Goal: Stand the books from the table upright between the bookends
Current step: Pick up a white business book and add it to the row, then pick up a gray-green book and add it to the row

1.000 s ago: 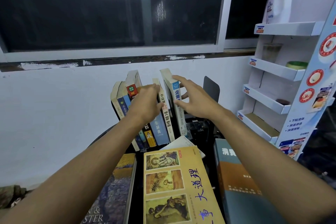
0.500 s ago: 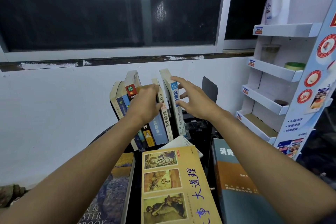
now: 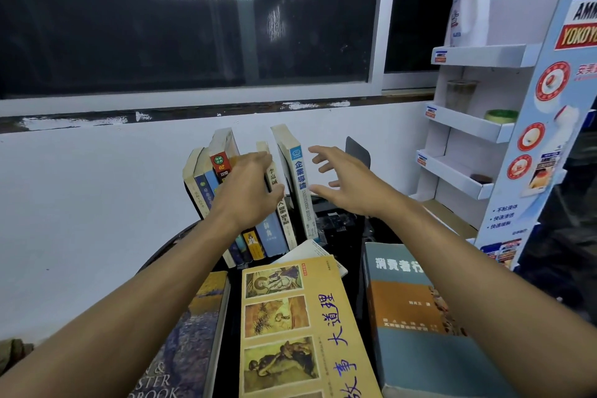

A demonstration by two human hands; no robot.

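Note:
Several books (image 3: 223,171) stand leaning left on a black round table (image 3: 378,229). My left hand (image 3: 248,184) presses flat against their spines, fingers reaching a thin cream-spined book (image 3: 284,220). The rightmost standing book, white with a blue spine label (image 3: 298,178), leans beside it. My right hand (image 3: 345,181) hovers just right of that book with fingers spread, touching nothing. A dark bookend (image 3: 358,152) stands behind my right hand. The left bookend is hidden. Lying flat near me are a yellow book (image 3: 307,329), a grey-blue book (image 3: 416,317) and a painted-cover book (image 3: 190,342).
A white cardboard display shelf (image 3: 468,126) stands at the right with a white bottle (image 3: 468,3) on top. A white wall and dark window lie behind the table. A thin white booklet (image 3: 316,252) lies under the yellow book's far end.
My right hand has come off the blue-labelled book and drawn back to the right with fingers spread. My left hand stays pressed on the standing books.

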